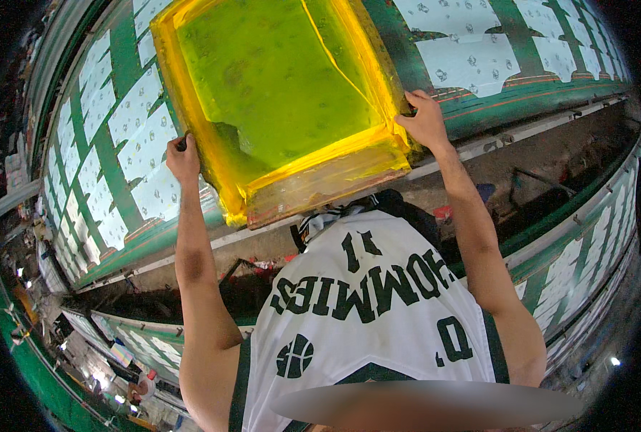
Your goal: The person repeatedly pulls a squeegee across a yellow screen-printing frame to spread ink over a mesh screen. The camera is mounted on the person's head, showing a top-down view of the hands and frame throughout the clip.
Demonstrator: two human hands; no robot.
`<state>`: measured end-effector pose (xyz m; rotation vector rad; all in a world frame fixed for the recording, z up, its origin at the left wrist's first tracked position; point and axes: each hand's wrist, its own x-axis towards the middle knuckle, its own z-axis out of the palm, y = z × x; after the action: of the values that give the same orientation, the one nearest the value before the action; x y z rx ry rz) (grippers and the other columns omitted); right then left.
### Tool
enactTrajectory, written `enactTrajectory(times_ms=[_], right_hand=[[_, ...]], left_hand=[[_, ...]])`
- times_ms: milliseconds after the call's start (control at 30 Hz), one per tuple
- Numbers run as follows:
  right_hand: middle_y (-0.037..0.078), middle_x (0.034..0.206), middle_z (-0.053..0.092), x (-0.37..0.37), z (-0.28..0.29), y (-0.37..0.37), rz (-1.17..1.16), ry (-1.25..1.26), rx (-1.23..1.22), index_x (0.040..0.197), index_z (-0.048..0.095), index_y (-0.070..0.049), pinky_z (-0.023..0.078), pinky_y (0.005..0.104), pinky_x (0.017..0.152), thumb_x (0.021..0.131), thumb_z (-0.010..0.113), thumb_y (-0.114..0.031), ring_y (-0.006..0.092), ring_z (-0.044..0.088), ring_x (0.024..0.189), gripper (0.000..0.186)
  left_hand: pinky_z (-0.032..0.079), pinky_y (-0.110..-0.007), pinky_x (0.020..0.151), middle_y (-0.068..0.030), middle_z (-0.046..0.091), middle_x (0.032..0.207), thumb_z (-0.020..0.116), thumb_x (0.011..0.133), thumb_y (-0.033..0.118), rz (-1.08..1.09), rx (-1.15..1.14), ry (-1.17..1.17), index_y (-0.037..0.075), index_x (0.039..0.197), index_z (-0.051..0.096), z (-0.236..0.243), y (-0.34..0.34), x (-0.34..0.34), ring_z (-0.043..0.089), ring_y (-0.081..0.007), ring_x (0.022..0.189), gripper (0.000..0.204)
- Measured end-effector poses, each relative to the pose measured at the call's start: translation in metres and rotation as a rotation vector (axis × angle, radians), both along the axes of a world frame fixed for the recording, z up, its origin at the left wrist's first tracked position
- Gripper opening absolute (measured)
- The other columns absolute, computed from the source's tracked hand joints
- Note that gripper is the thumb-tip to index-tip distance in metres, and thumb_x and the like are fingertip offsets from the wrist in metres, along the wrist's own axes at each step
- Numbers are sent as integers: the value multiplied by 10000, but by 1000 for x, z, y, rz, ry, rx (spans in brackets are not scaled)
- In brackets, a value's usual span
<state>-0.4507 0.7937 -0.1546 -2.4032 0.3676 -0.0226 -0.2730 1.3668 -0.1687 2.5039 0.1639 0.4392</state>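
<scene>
A screen printing frame (277, 86) with yellow-green mesh and yellow-taped borders lies tilted over the long green table. A loose yellow strand crosses its mesh near the right side. My left hand (183, 158) is closed at the frame's left border, fingers curled, with a small dark spot between them. At the lower right corner, my right hand (426, 122) grips the frame's right border with thumb and fingers. Beneath and around the frame are pale blue cut fabric pieces (468, 65) with small printed figures, laid flat in rows on the table (111, 144). The frame hides whatever is under it.
A pale rail (543, 126) runs along the table's near edge. Behind me, past a narrow aisle, a second green table (543, 288) bears more pale pieces. A person (146, 387) is far off at the lower left. A dark bar (543, 181) crosses the aisle floor at right.
</scene>
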Motion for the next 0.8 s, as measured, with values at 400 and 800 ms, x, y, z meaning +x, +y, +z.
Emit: enactTrajectory(times_ms=[400,800], right_hand=[[225,1378,609,-25,27,47,122,-181,-195,1374,623,-1,489,454,1076,942,736,-312,399,575,1287,544],[125,1307,633,-55,71,204,878,12,-277,1327,637,-66,506,432,1058,800,698,-46,326,592,1230,531]], left_hand=[[566,-440,750,-182,737,862,770,898,375,10,126,90,-18,956,676,-2,-2,3,713,-331,782,408],[570,-496,820,-232,748,928,749,875,400,20,38,111,-1,1044,689,-2,0,1,726,-425,897,439]])
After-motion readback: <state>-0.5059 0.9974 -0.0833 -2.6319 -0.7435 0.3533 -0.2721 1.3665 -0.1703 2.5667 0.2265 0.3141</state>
